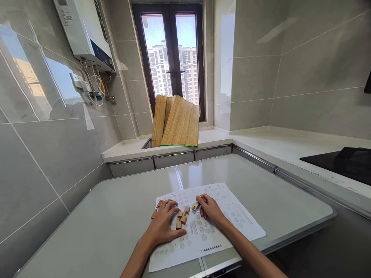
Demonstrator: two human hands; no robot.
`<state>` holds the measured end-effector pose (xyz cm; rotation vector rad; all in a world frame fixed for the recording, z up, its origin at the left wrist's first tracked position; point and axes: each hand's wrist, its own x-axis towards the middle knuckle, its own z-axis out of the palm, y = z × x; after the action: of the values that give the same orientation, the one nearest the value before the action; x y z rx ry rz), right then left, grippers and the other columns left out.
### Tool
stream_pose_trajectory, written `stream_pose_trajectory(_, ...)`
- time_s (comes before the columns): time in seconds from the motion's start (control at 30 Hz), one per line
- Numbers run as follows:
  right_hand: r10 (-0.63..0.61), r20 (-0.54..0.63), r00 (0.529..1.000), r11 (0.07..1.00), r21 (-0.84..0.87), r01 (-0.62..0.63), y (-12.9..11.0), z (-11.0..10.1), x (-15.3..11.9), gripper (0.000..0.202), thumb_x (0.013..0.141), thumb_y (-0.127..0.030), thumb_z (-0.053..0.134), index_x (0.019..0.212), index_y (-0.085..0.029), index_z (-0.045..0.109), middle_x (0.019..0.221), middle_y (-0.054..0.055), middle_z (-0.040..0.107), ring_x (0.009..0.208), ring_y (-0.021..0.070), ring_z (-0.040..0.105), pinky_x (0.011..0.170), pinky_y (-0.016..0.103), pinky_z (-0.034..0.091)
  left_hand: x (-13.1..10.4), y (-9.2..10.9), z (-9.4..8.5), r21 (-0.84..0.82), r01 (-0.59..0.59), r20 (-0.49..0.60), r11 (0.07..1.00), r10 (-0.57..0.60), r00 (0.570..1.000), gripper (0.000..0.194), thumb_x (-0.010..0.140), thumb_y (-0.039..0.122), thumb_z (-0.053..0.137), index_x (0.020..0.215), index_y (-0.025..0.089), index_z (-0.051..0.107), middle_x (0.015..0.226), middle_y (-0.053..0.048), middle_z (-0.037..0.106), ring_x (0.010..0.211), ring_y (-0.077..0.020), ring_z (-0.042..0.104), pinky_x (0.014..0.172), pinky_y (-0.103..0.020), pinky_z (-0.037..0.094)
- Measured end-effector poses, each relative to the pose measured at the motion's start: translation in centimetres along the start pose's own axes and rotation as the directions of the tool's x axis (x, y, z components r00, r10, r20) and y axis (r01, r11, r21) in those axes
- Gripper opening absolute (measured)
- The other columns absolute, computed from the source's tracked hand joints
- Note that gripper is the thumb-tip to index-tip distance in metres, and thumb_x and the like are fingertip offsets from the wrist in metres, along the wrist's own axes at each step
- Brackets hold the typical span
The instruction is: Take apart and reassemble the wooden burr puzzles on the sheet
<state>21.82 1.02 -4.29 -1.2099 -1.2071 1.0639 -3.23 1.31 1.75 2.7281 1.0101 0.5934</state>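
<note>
So the left hand (164, 223) is fairly wide here, thumb stretched out toward the near side and fingers curved on the far side. A little bunch of wooden blocks (183, 219) sits in the gap between them, just right of the palm. They're plain tan and bunched close together; can't tell if the hand is actually touching any of them. Just past the other side of that hand there are a couple of redder wooden pieces (154, 214), partly hidden behind it.

The right hand (210, 209) is narrow, fingertips pinched in on a marked block (194, 207) with a dark mark on its upper face. That one's on the left side of the hand, a bit apart from the bunch. Hard to say whether it's fully off the paper.

Under both hands is a printed sheet (232, 220) with rows of small drawings and text, lying on a pale table (121, 208). Well beyond the hands there's a white counter (213, 135) with bamboo mats (182, 121) leaning up by the window (174, 58). Up high, far off to the left of the left hand, is a white wall heater (84, 29), and way out right of the right hand, a black cooktop (342, 164).
</note>
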Motion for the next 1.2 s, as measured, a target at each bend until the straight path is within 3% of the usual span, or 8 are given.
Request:
stream_pose_trajectory(0.13,0.004,-0.003,1.000,0.998,0.057,-0.004,-0.5,0.0,-0.2,0.053,0.083,-0.074,0.056,0.082,-0.022,0.056,0.055,-0.003,0.061,0.038,0.0111,0.046,0.040,0.024,0.036,0.1,0.0,-0.2,-0.069,0.055,-0.033,0.996,-0.057,0.998,0.063,0.062,0.058,0.087,0.112,0.026,0.066,0.128,-0.011,0.058,0.123,-0.0366,0.050,0.100,-0.052,0.046)
stream_pose_trajectory(0.33,0.000,0.015,1.000,0.982,0.191,-0.003,-0.9,0.1,-0.2,0.054,0.079,-0.074,0.064,0.085,-0.021,0.059,0.072,0.001,0.067,0.044,0.0101,0.049,0.039,0.023,0.033,0.6,0.8,-0.1,-0.399,0.248,-0.046,0.883,-0.290,0.956,0.073,0.064,0.050,0.088,0.128,0.028,0.059,0.099,-0.003,0.061,0.094,-0.0242,0.059,0.082,-0.037,0.051)
stream_pose_trajectory(0.53,-0.043,0.085,0.995,0.954,0.300,0.015,-1.6,-0.3,-0.8,0.045,0.080,-0.065,0.071,0.089,-0.021,0.066,0.084,0.002,0.065,0.058,0.0112,0.053,0.044,0.022,0.035,0.9,1.4,0.7,-0.672,0.200,0.017,0.713,-0.255,0.967,0.071,0.072,0.043,0.085,0.133,0.025,0.053,0.093,0.001,0.058,0.081,-0.0162,0.059,0.077,-0.031,0.049)
stream_pose_trajectory(0.73,0.005,0.062,0.998,0.911,0.412,-0.031,-1.5,-0.3,-0.4,0.040,0.080,-0.058,0.074,0.080,-0.020,0.064,0.065,-0.004,0.047,0.051,0.0077,0.036,0.043,0.021,0.028,1.2,1.5,1.5,-0.761,0.178,-0.023,0.624,-0.300,0.954,0.073,0.074,0.045,0.083,0.135,0.023,0.051,0.091,0.000,0.059,0.074,-0.0136,0.057,0.071,-0.029,0.049)
stream_pose_trajectory(0.87,0.013,0.036,0.999,0.912,0.409,-0.026,-1.1,-0.7,-0.4,0.039,0.082,-0.057,0.071,0.078,-0.020,0.061,0.061,-0.004,0.047,0.050,0.0094,0.039,0.044,0.023,0.028,1.5,1.6,1.8,-0.826,0.193,-0.003,0.530,-0.345,0.938,0.072,0.079,0.046,0.079,0.139,0.026,0.046,0.100,-0.003,0.061,0.078,-0.0140,0.058,0.075,-0.030,0.049)
stream_pose_trajectory(1.1,0.009,0.042,0.999,0.881,0.472,-0.028,-1.5,-1.3,-0.5,0.035,0.082,-0.053,0.070,0.076,-0.020,0.060,0.071,0.000,0.060,0.050,0.0101,0.044,0.044,0.025,0.030,1.6,1.7,2.0,-0.779,0.167,0.007,0.604,-0.258,0.966,0.072,0.079,0.040,0.080,0.141,0.026,0.045,0.087,0.001,0.058,0.070,-0.0117,0.051,0.067,-0.026,0.044)
stream_pose_trajectory(1.2,-0.005,0.077,0.997,0.867,0.497,-0.034,-1.8,-1.3,-0.5,0.033,0.083,-0.051,0.070,0.080,-0.020,0.061,0.072,0.001,0.063,0.050,0.0098,0.046,0.045,0.025,0.029,1.7,1.9,2.0,-0.744,0.168,-0.006,0.647,-0.258,0.966,0.073,0.079,0.038,0.080,0.142,0.026,0.046,0.091,0.000,0.058,0.071,-0.0114,0.051,0.067,-0.026,0.044)
